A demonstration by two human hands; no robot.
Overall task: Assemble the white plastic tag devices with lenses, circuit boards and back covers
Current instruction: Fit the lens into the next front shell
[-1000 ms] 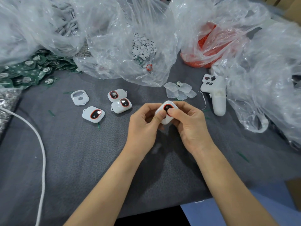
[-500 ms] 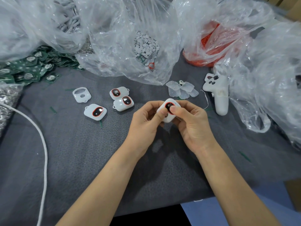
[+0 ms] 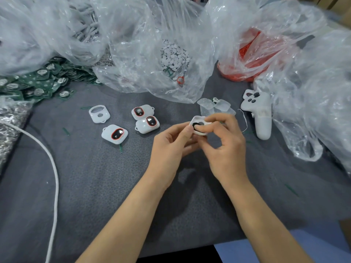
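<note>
Observer: Shell [image 3: 197, 120] has turned since half a second back. Then its red-ringed window faced the camera; now it tips away and a dark ring shows. It is held above the cloth [image 3: 114, 186], between both hands.
Checker: Grip?
Observer: The left hand [image 3: 171, 143] pinches the left edge, thumb on top. The right hand [image 3: 226, 149] pinches the right side, thumb pressed at the opening. Probably seating the lens; cannot tell whether it is home.
Checker: Meaning for the task?
Observer: Early stage for this unit, by my reading. Board and back cover are yet to go in.
Checker: Surroundings?
Observer: Three ringed shells [image 3: 115, 134] and a bare shell [image 3: 99, 116] lie to the left. Lenses [image 3: 214, 107] sit just behind the hands, boards [image 3: 28, 82] far left, controller [image 3: 260, 118] to the right. Bags [image 3: 133, 44] crowd the back and overhang the boards. Cord [image 3: 54, 168] runs down the left side.
</note>
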